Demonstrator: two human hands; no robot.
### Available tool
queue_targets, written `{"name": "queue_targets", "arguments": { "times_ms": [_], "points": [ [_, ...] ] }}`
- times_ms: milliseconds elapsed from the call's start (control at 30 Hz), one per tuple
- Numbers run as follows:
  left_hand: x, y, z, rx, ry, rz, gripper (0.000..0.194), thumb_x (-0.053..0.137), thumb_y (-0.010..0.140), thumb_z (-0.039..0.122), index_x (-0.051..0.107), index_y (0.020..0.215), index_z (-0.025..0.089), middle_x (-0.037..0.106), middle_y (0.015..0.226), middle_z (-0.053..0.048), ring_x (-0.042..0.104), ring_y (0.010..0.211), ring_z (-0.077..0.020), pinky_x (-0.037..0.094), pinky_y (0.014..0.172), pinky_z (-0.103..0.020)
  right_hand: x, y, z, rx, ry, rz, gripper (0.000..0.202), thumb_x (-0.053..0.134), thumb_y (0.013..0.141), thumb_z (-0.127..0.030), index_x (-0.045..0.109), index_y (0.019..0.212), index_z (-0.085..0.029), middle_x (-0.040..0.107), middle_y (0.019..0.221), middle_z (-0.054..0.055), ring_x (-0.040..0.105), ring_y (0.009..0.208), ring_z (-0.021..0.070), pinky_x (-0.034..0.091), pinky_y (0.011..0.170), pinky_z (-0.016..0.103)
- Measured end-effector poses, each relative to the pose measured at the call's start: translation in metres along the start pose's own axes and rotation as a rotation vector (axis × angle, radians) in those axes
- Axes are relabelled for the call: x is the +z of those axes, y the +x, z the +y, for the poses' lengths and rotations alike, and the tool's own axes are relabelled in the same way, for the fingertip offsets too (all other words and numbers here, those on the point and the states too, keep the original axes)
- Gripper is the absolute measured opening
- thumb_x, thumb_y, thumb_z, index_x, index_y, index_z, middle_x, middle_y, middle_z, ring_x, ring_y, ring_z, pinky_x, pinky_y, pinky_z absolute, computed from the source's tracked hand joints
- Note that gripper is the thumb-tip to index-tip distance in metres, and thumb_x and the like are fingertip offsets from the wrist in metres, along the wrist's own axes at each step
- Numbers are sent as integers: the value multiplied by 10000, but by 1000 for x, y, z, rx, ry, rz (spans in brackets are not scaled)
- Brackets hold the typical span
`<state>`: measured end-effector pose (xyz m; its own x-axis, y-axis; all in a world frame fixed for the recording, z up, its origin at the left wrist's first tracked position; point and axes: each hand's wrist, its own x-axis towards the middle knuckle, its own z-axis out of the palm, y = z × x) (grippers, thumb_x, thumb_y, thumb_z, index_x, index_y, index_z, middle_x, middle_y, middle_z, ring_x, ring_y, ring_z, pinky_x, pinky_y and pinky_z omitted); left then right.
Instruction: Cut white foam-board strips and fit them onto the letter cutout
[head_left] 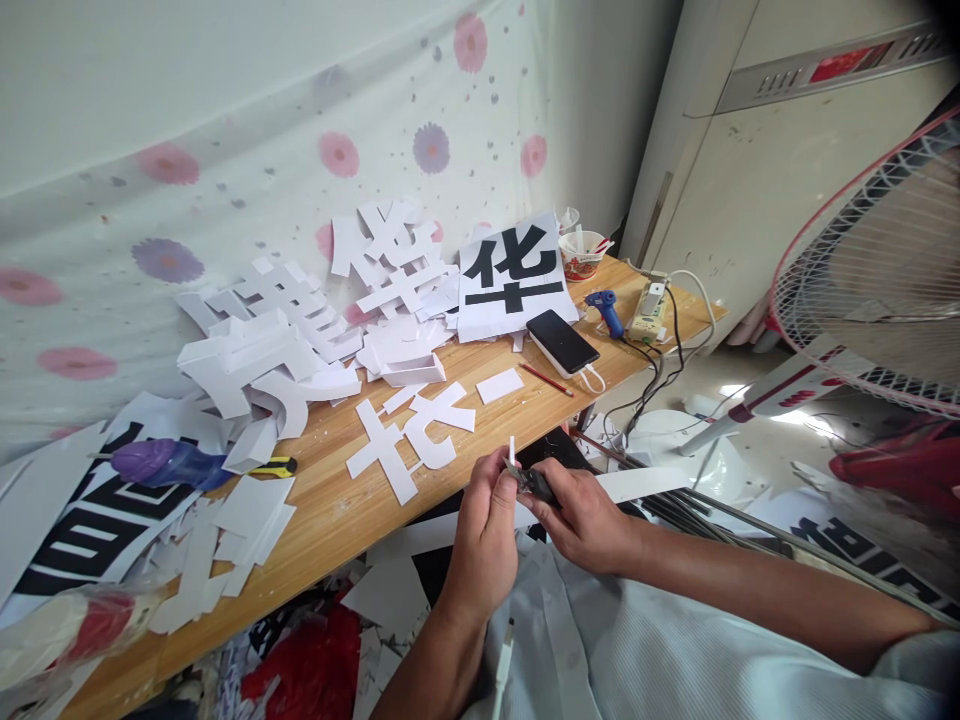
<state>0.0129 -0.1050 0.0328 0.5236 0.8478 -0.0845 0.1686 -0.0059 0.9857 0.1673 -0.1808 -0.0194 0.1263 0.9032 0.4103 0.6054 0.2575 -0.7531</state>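
My left hand [486,535] is closed on a narrow white strip [512,449], whose end sticks up past the fingertips. Against it, my right hand [576,512] grips a small black-handled tool with a metal head [531,484]; its exact kind is partly hidden by my fingers. The two hands meet just off the table's front edge, above my lap. On the table beyond them lie cut white character pieces [384,450] and a small white rectangle [499,386]. Beside these rest a red pencil [547,380] and a phone [562,342] with a white cable.
White cut letters [247,355] pile up along the wall. Toward the right of the wooden table [322,520] are a printed character sheet [510,280], a blue glue gun [606,313] and a power strip [649,310]. A fan [877,260] stands at right; a screwdriver [165,465] lies left.
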Motion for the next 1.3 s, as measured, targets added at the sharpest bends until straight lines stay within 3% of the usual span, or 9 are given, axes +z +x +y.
{"name": "queue_targets", "arguments": {
  "times_ms": [1300],
  "points": [
    [-1,-2,1,38,4,-24,484,513,1129,571,684,1451,254,685,1509,-102,595,1463,-278,472,1233,-392,3,-4,4,69,-34,19,85,567,1098,-318,501,1079,-268,724,872,25,699,704,210,459,645,312]
  ]
}}
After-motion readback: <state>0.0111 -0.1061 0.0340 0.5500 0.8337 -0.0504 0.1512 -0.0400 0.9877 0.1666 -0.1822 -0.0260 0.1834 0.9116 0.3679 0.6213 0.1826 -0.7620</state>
